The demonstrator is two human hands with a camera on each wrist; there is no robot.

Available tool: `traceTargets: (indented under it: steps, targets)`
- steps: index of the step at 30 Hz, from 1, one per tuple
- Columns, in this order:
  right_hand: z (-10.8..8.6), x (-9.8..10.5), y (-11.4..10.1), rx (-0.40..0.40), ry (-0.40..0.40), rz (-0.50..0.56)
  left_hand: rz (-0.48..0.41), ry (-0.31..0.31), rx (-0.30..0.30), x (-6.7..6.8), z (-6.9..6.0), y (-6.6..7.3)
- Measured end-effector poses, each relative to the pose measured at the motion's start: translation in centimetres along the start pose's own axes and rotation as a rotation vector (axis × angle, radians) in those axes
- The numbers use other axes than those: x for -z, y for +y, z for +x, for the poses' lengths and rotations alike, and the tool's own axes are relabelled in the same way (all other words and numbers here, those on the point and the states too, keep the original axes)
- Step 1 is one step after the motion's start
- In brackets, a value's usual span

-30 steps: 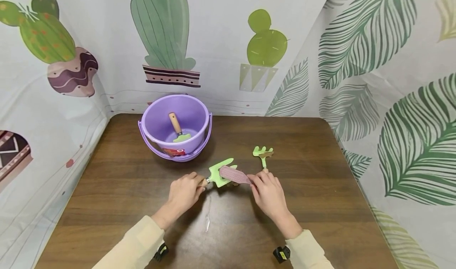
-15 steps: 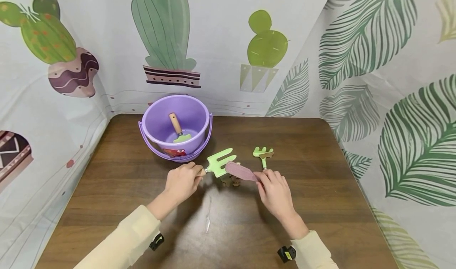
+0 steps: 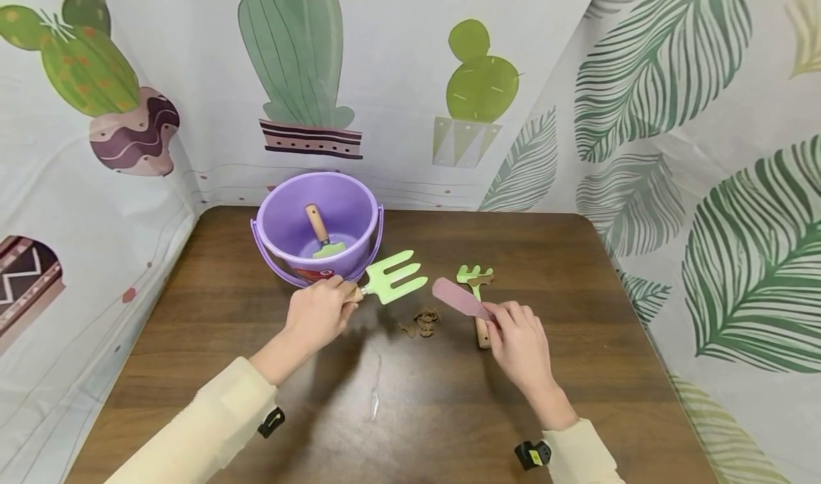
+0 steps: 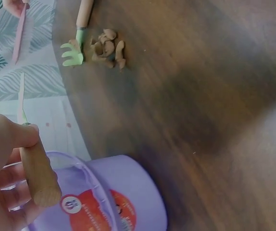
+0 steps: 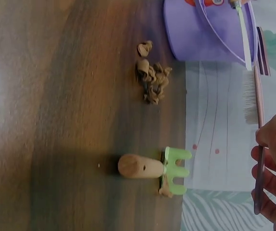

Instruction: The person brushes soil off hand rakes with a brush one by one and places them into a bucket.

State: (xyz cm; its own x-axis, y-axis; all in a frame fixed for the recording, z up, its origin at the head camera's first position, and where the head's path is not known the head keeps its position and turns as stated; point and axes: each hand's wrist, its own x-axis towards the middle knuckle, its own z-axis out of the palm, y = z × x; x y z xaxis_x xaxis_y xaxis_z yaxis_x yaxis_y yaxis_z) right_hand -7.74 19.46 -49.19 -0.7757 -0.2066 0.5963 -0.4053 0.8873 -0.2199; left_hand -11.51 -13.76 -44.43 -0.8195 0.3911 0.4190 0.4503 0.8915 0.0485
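My left hand [image 3: 318, 311] grips the wooden handle [image 4: 40, 173] of a green three-pronged fork [image 3: 395, 277], raised in front of the purple bucket [image 3: 355, 257]. In my right hand [image 3: 522, 343] is a pink brush [image 3: 458, 296], pinched by its handle; pale bristles [image 5: 250, 97] show on its underside in the right wrist view. The fork and brush are apart. Brown crumpled pieces [image 3: 426, 321] lie on the table between the hands. Beyond the brush, a small green rake [image 3: 475, 276] with a wooden handle rests on the table, a brown piece at its prongs.
Inside the bucket leans another tool with a wooden handle [image 3: 316, 222] and green head. A thin clear sliver [image 3: 375, 403] shows on the table [image 3: 442, 427] near the front. Printed cloth [image 3: 398, 78] hangs behind the table's back edge.
The fork has risen and moved back toward the bucket with my left hand. The brush has moved away to the right, off the fork, uncovering the brown pieces and the rake's handle.
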Motion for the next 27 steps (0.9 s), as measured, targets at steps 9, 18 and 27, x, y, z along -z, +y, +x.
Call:
traceTargets:
  steps: [9, 18, 27]
  targets:
    - [-0.5, 0.2, 1.0, -0.012, -0.002, -0.019, 0.005, 0.03, -0.017, 1.7, 1.4, -0.3]
    - [-0.6, 0.0, 1.0, -0.01, -0.03, -0.014, 0.016, 0.005, -0.055, 3.5, 3.0, -1.1]
    - [-0.7, -0.1, 1.0, -0.002, -0.051, -0.016, 0.041, -0.074, -0.001, 5.3, 4.6, -2.3]
